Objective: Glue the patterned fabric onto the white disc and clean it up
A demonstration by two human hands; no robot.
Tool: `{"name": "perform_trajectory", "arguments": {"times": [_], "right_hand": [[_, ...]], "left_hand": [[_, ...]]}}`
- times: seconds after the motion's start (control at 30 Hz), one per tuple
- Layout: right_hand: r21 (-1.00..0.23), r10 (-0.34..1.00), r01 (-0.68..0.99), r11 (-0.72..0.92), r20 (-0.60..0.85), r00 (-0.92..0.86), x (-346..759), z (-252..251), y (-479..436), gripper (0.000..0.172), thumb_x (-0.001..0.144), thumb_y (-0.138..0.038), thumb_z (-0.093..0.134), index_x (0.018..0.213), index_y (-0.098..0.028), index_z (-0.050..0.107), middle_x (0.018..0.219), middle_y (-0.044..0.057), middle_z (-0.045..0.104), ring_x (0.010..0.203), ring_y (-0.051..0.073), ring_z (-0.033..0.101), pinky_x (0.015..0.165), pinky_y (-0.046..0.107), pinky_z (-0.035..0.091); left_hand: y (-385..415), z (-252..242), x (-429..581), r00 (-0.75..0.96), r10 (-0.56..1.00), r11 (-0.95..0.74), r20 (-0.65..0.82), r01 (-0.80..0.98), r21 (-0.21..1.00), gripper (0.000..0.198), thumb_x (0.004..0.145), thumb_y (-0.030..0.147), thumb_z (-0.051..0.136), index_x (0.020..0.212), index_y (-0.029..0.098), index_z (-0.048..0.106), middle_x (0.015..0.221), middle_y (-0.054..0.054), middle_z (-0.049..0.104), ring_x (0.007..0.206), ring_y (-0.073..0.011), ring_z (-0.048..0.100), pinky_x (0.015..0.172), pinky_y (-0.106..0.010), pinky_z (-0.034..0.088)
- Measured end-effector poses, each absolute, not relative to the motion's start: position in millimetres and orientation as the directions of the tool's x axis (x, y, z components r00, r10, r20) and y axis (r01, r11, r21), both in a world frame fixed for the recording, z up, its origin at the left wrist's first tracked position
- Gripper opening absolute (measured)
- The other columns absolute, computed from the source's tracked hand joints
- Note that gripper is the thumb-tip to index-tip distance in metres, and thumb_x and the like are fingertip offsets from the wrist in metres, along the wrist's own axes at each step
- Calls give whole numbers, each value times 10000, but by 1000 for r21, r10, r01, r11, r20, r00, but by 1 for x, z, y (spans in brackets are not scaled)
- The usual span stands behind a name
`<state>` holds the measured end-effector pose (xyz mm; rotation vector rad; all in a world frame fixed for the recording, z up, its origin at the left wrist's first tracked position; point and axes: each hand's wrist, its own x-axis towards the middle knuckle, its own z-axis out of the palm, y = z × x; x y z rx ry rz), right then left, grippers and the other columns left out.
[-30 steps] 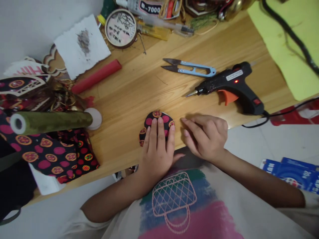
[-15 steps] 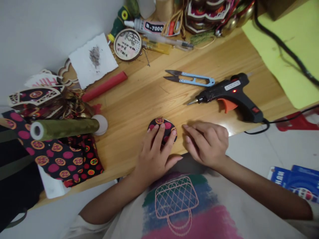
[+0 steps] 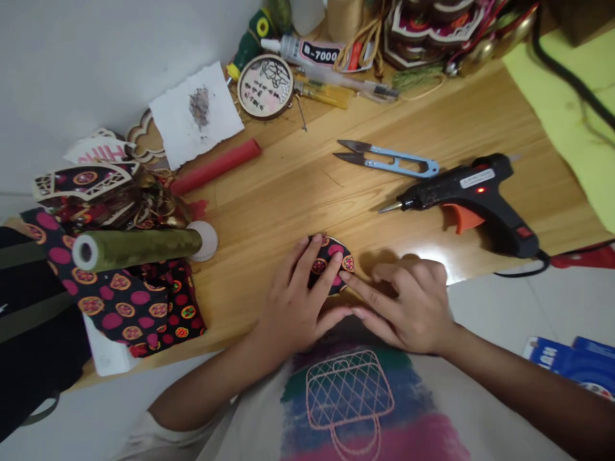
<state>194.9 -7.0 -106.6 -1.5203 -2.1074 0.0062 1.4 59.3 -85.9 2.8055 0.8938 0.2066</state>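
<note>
Two bare hands at a small patterned fabric piece on a wooden surface

From where I stand, a person's left hand (image 3: 293,310) lies palm down over a small, dark fabric-covered piece (image 3: 323,261) with pink dots and orange motifs. The piece is on the wooden surface (image 3: 273,192), close to the edge nearest the person. The left hand is open, its fingers spread, with fingertips resting on the piece and hiding part of it.

The right hand (image 3: 418,304) is half open: index finger stretched out to the piece's right edge, thumb apart from it, the other fingers loosely curled. It has hold of nothing that I can see. The two thumb tips come together just below the piece; whether they touch, I cannot tell.

Beyond the right hand lies a black glue gun (image 3: 490,205), with an orange trigger and a glowing red light, its metal nozzle pointing left. Just beside it are blue-handled snips (image 3: 394,155), blades apart.

Over to the left, an olive-green roll (image 3: 144,250) lies across folded patterned cloth (image 3: 125,310), with a red roll (image 3: 216,166) farther back. Along the back are a smudged white paper (image 3: 196,115), a round piece bearing written characters (image 3: 266,86) and a tube marked B-7000 (image 3: 317,53). A yellow sheet (image 3: 567,121) covers the far right.
</note>
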Motion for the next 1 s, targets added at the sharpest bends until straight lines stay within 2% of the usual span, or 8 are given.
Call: {"name": "perform_trajectory", "arguments": {"times": [0.13, 0.23, 0.4, 0.5, 0.6, 0.8, 0.9, 1.0], "right_hand": [[-312, 893, 876, 368, 380, -241, 193, -105, -5, 363, 918, -440, 433, 1004, -226, 713, 793, 41, 596, 751, 174, 416, 688, 335, 257], [-302, 888, 874, 382, 382, -256, 192, -103, -3, 374, 930, -427, 416, 984, -208, 715, 764, 36, 600, 748, 173, 422, 677, 332, 266], [-341, 891, 858, 385, 380, -249, 192, -104, -2, 362, 940, -395, 410, 977, -196, 711, 735, 34, 598, 748, 177, 427, 661, 335, 281], [-353, 890, 852, 386, 384, -245, 193, -106, -3, 329, 930, -383, 437, 982, -202, 708, 716, 30, 590, 739, 181, 421, 664, 335, 289], [-363, 889, 848, 386, 391, -237, 193, -107, -2, 309, 920, -373, 460, 984, -201, 708, 707, 31, 587, 734, 185, 414, 660, 335, 288], [-373, 888, 842, 391, 393, -238, 193, -106, -1, 313, 920, -361, 459, 972, -189, 715, 701, 34, 576, 731, 181, 401, 651, 335, 277], [-370, 890, 844, 388, 388, -238, 193, -106, -1, 302, 912, -360, 470, 987, -196, 712, 707, 31, 565, 734, 177, 396, 653, 334, 272], [-372, 893, 844, 386, 381, -241, 193, -107, -1, 307, 913, -374, 466, 989, -198, 706, 710, 28, 561, 734, 175, 397, 654, 333, 271]], "left_hand": [[66, -84, 0, 837, 541, -837, 82, 526, 152, 646, 818, 594, 510, 1284, 147, 518, 1331, -202, 498, 1210, -331, 469, 957, -434, 431], [74, -81, -2, 866, 497, -862, 57, 484, 150, 626, 832, 582, 498, 1293, 160, 517, 1323, -198, 501, 1176, -324, 491, 939, -437, 430], [96, -77, -10, 892, 453, -875, -6, 445, 191, 610, 812, 619, 494, 1316, 277, 502, 1424, -163, 393, 1287, -341, 382, 1010, -483, 354], [112, -76, -16, 926, 376, -915, -40, 377, 146, 617, 800, 642, 481, 1355, 375, 433, 1478, -106, 338, 1349, -326, 310, 1048, -472, 306], [124, -75, -20, 935, 348, -930, -65, 353, 104, 651, 786, 673, 459, 1377, 413, 378, 1480, -80, 344, 1372, -302, 288, 1062, -447, 288], [131, -79, -23, 956, 293, -949, -21, 294, 117, 762, 730, 756, 408, 1390, 377, 376, 1485, -114, 323, 1381, -320, 264, 1063, -454, 275], [132, -80, -23, 961, 274, -954, 20, 269, 135, 762, 738, 752, 406, 1391, 360, 383, 1487, -126, 317, 1385, -328, 252, 1070, -464, 258], [134, -80, -21, 961, 275, -947, -22, 275, 165, 727, 764, 722, 418, 1382, 339, 394, 1493, -125, 310, 1397, -324, 235, 1076, -470, 260]]}}
